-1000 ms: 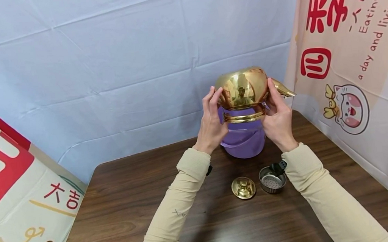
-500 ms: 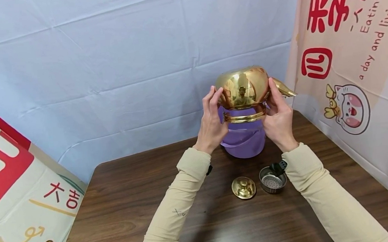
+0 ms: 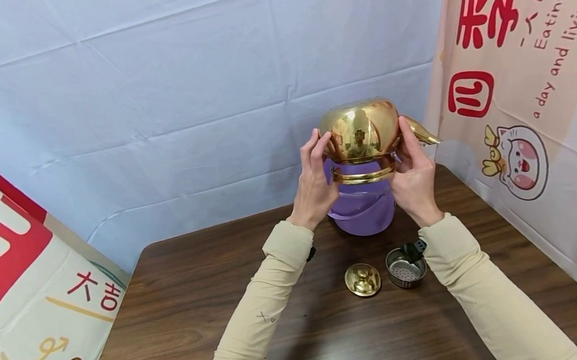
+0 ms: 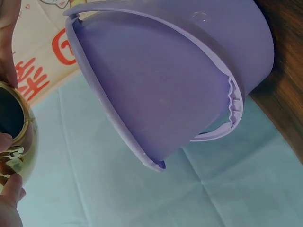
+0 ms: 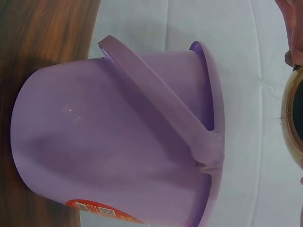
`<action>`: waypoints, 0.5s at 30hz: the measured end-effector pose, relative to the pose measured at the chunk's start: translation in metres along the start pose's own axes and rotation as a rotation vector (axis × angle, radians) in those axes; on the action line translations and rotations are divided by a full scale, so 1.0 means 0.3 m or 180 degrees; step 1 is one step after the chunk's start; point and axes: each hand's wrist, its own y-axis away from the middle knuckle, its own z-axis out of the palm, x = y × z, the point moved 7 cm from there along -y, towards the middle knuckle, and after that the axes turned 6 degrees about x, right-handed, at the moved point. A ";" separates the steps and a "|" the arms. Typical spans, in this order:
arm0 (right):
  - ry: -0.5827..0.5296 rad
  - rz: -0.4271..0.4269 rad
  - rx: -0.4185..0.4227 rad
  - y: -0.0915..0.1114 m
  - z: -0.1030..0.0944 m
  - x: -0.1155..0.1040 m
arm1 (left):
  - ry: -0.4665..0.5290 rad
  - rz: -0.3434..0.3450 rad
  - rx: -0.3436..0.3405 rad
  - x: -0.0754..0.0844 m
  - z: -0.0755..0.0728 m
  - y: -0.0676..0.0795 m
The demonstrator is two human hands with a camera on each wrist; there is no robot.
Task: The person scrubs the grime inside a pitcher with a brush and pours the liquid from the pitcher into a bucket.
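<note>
A shiny gold teapot (image 3: pixel 361 132) is held upside down above a purple bucket (image 3: pixel 365 216), its spout pointing right. On the left side of its body, the left hand (image 3: pixel 315 183) grips with bent fingers. The right hand (image 3: pixel 414 176) holds the opposite side near the spout. A gold band shows below the body. In the left wrist view, the teapot's dark round opening (image 4: pixel 10 113) is at the left edge. The bucket (image 5: pixel 94 127) stands upright on the table in the right wrist view, its handle lowered to one side. Its inside is hidden.
A gold lid (image 3: pixel 362 280) lies on the brown wooden table (image 3: pixel 215 287), nearer the person than the bucket. Beside it sits a round metal strainer (image 3: pixel 405 267) with a perforated base. Pale cloth (image 3: pixel 185 97) hangs behind the table, with a printed cloth (image 3: pixel 526 99) at the right.
</note>
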 end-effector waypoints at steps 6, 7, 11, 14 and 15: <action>0.0031 0.0005 0.0016 0.002 0.005 0.011 | 0.0053 0.0067 0.0016 -0.013 0.005 0.005; 0.0027 0.0012 0.0020 0.002 0.006 0.013 | 0.0052 0.0075 0.0014 -0.015 0.005 0.005; 0.0044 -0.0030 0.0025 0.002 0.010 0.015 | 0.0059 0.0081 0.0016 -0.026 0.006 0.005; 0.0006 -0.0023 0.0027 0.000 0.014 0.014 | 0.0064 0.0079 0.0011 -0.032 0.007 0.004; 0.0014 -0.0019 0.0025 0.000 0.016 0.015 | 0.0060 0.0072 -0.0001 -0.035 0.008 0.004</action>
